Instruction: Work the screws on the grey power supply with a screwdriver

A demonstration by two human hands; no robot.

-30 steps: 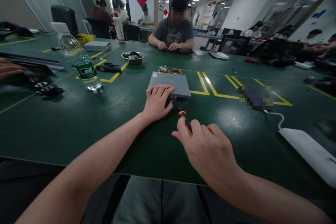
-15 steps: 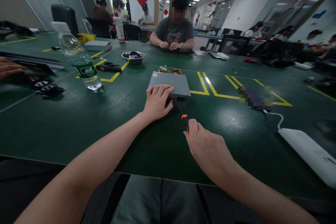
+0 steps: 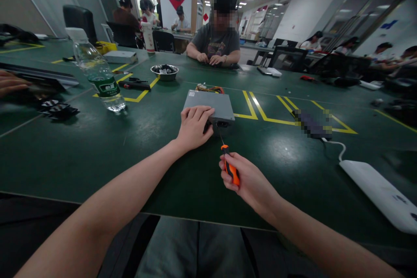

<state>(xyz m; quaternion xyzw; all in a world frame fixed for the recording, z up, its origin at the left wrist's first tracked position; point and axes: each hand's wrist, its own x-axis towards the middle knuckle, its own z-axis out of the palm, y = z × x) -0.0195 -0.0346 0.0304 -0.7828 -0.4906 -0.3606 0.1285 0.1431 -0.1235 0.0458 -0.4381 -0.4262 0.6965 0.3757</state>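
Note:
A grey computer power supply (image 3: 217,103) lies on the green table, a bundle of coloured cables (image 3: 210,89) behind it. My left hand (image 3: 195,126) grips its near left corner, fingers over the top and thumb down at the front face. In my right hand (image 3: 243,169) is an orange and black screwdriver (image 3: 232,171), its handle held between thumb and fingers. The thin shaft points up and away to the front face of the power supply, beside the socket. Whether the tip sits in a screw is too small to tell.
Left on the table (image 3: 156,169) stands a water bottle (image 3: 106,84); beyond it are a metal bowl (image 3: 164,76) of small parts and a black tool (image 3: 135,84). To the right lie a blurred-out device (image 3: 311,124) and a white power bank (image 3: 374,191). A person (image 3: 216,43) sits opposite.
My right hand has rolled on the screwdriver, palm side turning up, so more of the orange handle shows. My left hand and the power supply have stayed put.

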